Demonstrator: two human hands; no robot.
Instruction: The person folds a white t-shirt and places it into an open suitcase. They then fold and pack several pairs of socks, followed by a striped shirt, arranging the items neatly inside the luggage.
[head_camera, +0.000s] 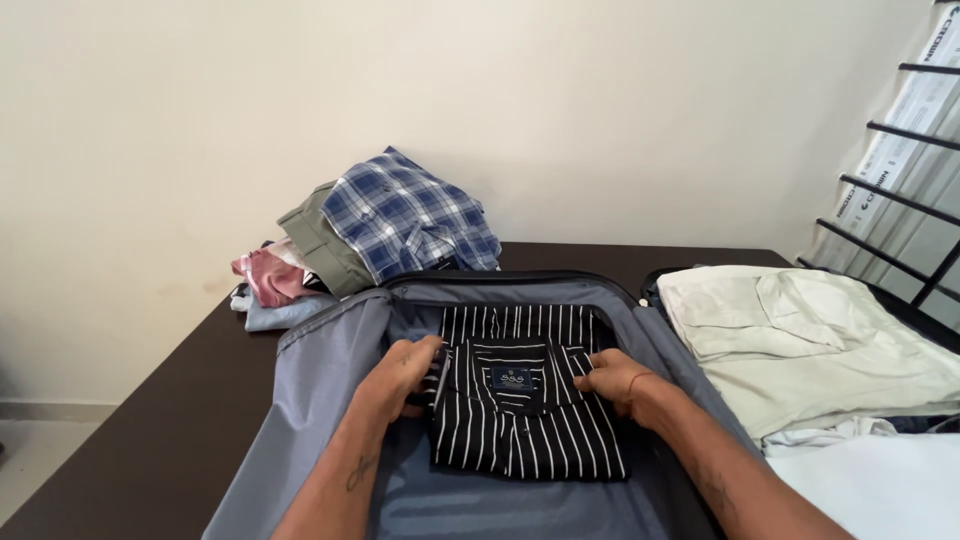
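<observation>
Desk (150, 440): dark, bearing an open grey suitcase (330, 390).
Striped shirt (525, 420): folded, flat in the suitcase, centre.
Left hand (405, 375): at nine o'clock, grip pinching the shirt's edge.
Right hand (620, 380): at three o'clock, likewise pinching.
Advice: the edges are best kept level and smoothed flat.

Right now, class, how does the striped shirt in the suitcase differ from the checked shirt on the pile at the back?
The striped shirt is black with thin white stripes; the checked shirt is blue and white. The striped shirt lies flat inside the grey suitcase, with the left hand and right hand at its sides; the checked shirt sits tilted atop a clothes pile, untouched. Both are folded.
</observation>
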